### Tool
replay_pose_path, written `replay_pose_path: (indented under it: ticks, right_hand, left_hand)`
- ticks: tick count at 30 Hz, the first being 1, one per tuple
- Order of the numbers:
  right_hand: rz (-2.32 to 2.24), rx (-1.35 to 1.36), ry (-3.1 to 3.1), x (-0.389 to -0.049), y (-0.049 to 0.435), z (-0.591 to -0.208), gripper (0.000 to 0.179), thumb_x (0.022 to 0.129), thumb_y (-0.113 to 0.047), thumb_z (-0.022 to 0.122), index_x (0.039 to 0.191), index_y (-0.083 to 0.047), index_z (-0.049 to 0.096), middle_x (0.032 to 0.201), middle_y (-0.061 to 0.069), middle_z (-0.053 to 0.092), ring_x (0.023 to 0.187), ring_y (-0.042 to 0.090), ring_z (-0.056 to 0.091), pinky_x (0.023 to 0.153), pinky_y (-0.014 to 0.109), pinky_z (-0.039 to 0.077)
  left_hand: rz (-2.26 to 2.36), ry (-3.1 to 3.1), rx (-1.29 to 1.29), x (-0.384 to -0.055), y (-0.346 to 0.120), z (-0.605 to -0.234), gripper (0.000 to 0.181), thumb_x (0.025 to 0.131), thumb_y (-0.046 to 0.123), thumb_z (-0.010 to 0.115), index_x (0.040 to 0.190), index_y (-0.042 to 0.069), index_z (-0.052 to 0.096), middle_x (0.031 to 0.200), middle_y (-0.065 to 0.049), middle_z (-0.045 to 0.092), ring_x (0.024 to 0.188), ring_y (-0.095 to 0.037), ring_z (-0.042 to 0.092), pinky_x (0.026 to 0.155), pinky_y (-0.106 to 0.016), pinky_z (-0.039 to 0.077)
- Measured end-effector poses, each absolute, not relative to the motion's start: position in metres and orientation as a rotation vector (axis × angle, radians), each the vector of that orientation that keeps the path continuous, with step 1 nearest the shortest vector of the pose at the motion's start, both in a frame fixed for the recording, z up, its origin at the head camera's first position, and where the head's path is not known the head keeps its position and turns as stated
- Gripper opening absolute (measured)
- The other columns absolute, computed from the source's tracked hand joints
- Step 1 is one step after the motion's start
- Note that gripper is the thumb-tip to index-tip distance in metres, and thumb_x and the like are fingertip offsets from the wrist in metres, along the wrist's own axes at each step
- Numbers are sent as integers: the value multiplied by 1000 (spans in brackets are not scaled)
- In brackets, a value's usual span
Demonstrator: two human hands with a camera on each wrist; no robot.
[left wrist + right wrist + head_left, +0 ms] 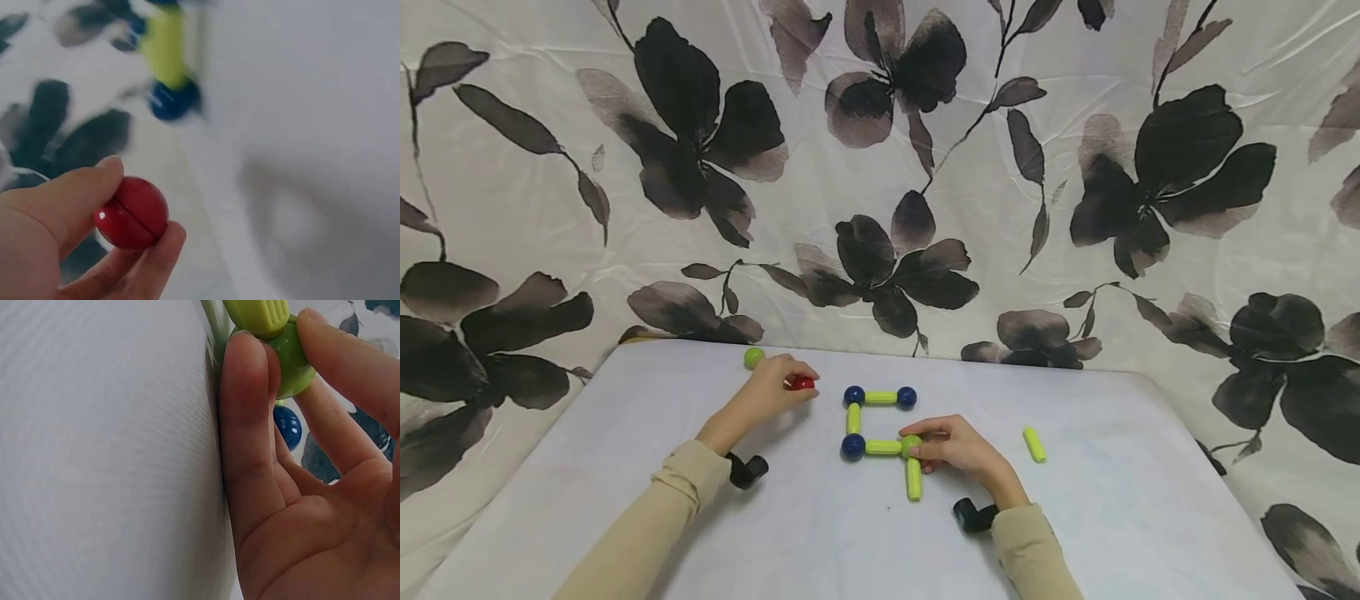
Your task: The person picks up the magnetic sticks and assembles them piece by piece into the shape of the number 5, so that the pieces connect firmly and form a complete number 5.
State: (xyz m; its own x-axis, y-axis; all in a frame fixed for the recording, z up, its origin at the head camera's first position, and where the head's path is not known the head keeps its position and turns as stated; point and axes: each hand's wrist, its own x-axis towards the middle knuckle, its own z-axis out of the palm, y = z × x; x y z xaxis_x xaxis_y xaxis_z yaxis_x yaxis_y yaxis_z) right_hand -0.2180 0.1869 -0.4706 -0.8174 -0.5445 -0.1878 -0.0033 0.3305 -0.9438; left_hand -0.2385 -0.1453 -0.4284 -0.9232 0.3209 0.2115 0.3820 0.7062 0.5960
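The red ball point(802, 383) is left of the ball-and-rod figure point(883, 447), pinched between the thumb and fingers of the left hand point(769, 388). The right hand point(958, 448) pinches the figure's green joint ball point(911, 446). Farther left of the figure lies a loose green ball point(754, 358); right of the figure, a loose yellow-green rod point(1034, 445).

Left fingers point(161, 256) pinching; right fingers point(245, 400) gripping; forearms point(643, 521) extended.

Ball point(803, 383) in L grip point(771, 383), L of rods point(882, 398), prob. above tbl point(820, 542).
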Motion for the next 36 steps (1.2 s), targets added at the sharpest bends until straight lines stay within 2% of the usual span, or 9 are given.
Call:
replay_pose_path:
  ticks: [7, 9, 16, 19, 23, 27, 29, 36]
  right_hand:
    - [-1509, -468, 2116, -218, 187, -471, 32, 92, -11, 70, 122, -1, 69, 96, 7, 69, 66, 14, 59, 65, 25, 51]
    - [-1513, -466, 2114, -218, 187, -471, 32, 92, -12, 70, 122, -1, 68, 97, 7, 69, 66, 14, 59, 65, 25, 51]
    - [-1499, -486, 2141, -217, 186, -471, 32, 93, -13, 68, 123, -1, 68, 95, 7, 67, 64, 14, 58, 64, 25, 51]
    - [-1503, -497, 2138, -217, 186, -471, 32, 94, -12, 67, 124, 0, 68, 95, 8, 68, 63, 15, 58, 63, 25, 50]
    - [-1504, -509, 2134, -217, 186, -471, 32, 95, -12, 66, 125, -1, 67, 102, 9, 67, 64, 15, 58, 63, 25, 50]
    - [-1505, -520, 2137, -217, 186, -471, 32, 95, -12, 65, 125, 0, 67, 104, 9, 67, 64, 15, 58, 64, 25, 51]
    - [-1511, -519, 2131, -217, 186, -471, 32, 95, -11, 66, 125, 0, 66, 103, 9, 68, 64, 14, 58, 64, 25, 50]
    - [-1521, -517, 2125, -217, 186, -470, 32, 95, -11, 66, 125, 0, 67, 98, 9, 68, 65, 15, 58, 64, 25, 50]
  left_hand:
    - [-1483, -2698, -653, -197, -120, -418, 27, 88, 12, 77, 114, 6, 73, 110, -7, 68, 99, -24, 65, 84, -31, 55]
    - [-1579, -2660, -694, -185, -111, -419, 28, 88, 13, 77, 115, 6, 72, 109, -7, 68, 99, -23, 65, 83, -29, 55]
    - [-1687, -2661, -782, -156, -76, -434, 25, 86, 21, 80, 107, 10, 75, 96, 5, 69, 89, -11, 61, 71, -25, 52]
    - [-1787, -2667, -787, -148, -63, -443, 24, 83, 18, 82, 105, 9, 75, 95, 5, 69, 87, -10, 62, 70, -24, 52]
    - [-1888, -2661, -774, -141, -48, -452, 27, 81, 14, 83, 106, 8, 74, 101, 2, 69, 90, -11, 63, 71, -25, 54]
    - [-1861, -2655, -760, -134, -35, -457, 27, 80, 16, 85, 104, 9, 75, 100, 5, 67, 92, -10, 61, 75, -27, 54]
    - [-1831, -2664, -730, -131, -29, -459, 24, 78, 17, 86, 99, 10, 75, 95, 6, 66, 88, -9, 60, 75, -26, 53]
    - [-1659, -2752, -575, -123, -7, -460, 25, 73, 25, 89, 82, 16, 68, 72, 7, 60, 62, -6, 52, 54, -21, 43]
